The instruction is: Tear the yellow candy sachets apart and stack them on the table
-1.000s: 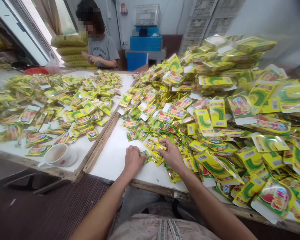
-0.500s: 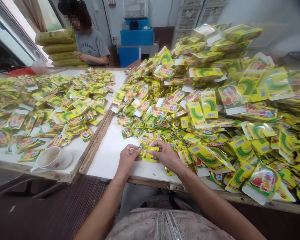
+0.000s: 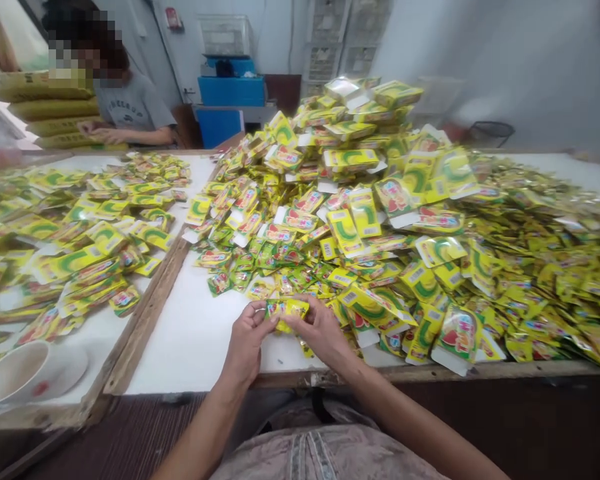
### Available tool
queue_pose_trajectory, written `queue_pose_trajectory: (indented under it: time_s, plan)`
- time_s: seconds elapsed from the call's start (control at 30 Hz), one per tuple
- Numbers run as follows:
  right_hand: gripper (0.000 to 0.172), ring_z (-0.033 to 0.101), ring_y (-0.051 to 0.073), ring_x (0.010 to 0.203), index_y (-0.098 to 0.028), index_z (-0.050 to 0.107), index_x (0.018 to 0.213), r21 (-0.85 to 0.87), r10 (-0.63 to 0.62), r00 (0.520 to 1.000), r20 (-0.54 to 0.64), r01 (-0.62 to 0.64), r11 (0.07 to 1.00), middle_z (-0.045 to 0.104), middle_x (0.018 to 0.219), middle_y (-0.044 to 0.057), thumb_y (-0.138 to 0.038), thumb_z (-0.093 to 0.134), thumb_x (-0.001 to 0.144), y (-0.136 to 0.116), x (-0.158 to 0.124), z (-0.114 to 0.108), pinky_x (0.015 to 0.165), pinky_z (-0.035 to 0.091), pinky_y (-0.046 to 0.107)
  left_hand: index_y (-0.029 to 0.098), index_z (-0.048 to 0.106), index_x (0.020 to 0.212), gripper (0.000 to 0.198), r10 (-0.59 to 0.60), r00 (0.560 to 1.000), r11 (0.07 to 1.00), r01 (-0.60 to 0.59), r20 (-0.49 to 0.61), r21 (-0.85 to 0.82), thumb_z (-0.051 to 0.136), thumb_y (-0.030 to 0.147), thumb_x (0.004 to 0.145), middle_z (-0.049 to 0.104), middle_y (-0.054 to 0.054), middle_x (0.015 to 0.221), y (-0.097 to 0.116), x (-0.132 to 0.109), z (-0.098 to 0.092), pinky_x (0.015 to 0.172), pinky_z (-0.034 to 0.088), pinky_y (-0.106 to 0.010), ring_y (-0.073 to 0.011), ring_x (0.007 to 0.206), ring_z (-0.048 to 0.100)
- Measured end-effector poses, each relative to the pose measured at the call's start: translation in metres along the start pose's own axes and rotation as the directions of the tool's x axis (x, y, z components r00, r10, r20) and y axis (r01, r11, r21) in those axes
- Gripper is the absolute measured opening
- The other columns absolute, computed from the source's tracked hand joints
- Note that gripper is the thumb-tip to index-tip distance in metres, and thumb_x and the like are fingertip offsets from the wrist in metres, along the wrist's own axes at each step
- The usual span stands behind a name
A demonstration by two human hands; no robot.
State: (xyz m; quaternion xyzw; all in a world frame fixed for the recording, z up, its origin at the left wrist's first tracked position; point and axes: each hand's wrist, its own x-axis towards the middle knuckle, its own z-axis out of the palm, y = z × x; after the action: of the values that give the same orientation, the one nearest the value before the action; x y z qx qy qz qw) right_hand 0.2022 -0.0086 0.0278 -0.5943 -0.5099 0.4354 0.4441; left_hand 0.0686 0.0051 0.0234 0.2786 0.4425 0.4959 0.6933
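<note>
Low over the white table (image 3: 165, 347), near its front edge, I hold a small yellow and green packet (image 3: 287, 311). The fingers of my left hand (image 3: 247, 337) pinch its left end. My right hand (image 3: 323, 333) is closed on the right end, thumb along the lower edge. Just beyond my hands lie loose small green and yellow packets (image 3: 280, 257). Behind them rises a tall heap of flat yellow boxes (image 3: 353, 160) printed with watermelons, several with white flaps sticking out.
To the right spreads a mass of small yellow packets (image 3: 555, 267). More boxes (image 3: 80, 260) cover the left table, beyond a wooden edge strip (image 3: 145, 307). A white cup (image 3: 17, 373) stands at the left front corner. Across the table is another person (image 3: 130, 110), by stacked sacks (image 3: 55, 110).
My view has swung to the right, so the tables and heaps sit further left and more of the right-hand packets show. The packet stays between both hands, its printed face now more visible.
</note>
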Motion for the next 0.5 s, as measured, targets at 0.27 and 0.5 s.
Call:
queue_pose_trajectory:
  time_s: [0.27,0.5]
  plan:
    - [0.010,0.058,0.021,0.087,-0.024,0.059,0.087,-0.575,-0.436,0.877,-0.203,0.253,0.778,0.061,0.092,0.006,-0.031,0.058,0.081,-0.015,-0.065,-0.100,0.076,0.046,0.034,0.016,0.057,0.089,0.038,-0.086,0.982,0.969,0.044,0.166,0.242,0.076,0.035,0.061,0.070,-0.005,0.080,-0.009,0.006,0.011,0.068,0.048,-0.026,-0.0160,0.073,0.064]
    - [0.008,0.057,0.023,0.098,-0.022,0.059,0.087,-0.801,-0.532,0.845,-0.048,0.286,0.527,0.066,0.102,0.007,-0.023,0.051,0.084,0.004,-0.053,-0.123,0.083,0.039,0.039,0.017,0.060,0.096,0.050,0.024,0.988,0.945,-0.072,0.152,0.319,0.079,0.036,0.055,0.069,-0.005,0.086,-0.002,0.010,0.017,0.070,0.052,-0.028,-0.0158,0.071,0.065]
